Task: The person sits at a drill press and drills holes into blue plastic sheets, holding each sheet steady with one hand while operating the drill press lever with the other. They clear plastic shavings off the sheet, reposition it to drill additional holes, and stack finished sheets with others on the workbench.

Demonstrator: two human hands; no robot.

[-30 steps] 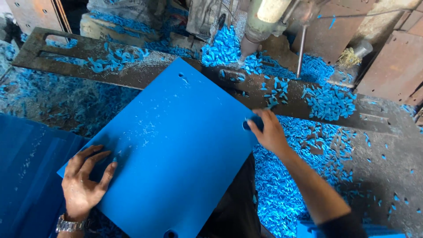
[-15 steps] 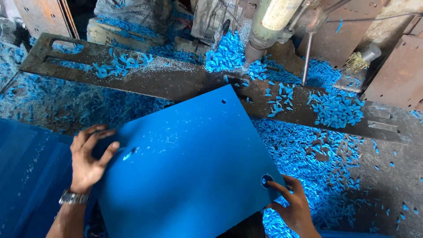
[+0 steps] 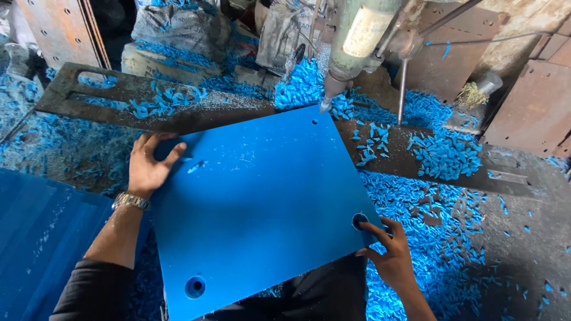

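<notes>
Blue plastic sheet (image 3: 256,208) lies flat on the shavings-strewn counter (image 3: 416,160), far corner under the drill bit (image 3: 324,104). Left hand (image 3: 148,166) open, fingers spread, pressing the sheet's left corner. Right hand (image 3: 389,252) loosely curled, gripping the right edge by a hole.

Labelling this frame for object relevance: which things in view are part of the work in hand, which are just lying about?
In hand:
- blue plastic sheet, with holes near its corners
- left hand, flat on the sheet's left corner
- right hand, holding the right corner by a hole
- drill spindle, tip just above the sheet's far corner

Lying about:
- blue shavings
- slotted steel plate
- sacks
- rusty panels
</notes>
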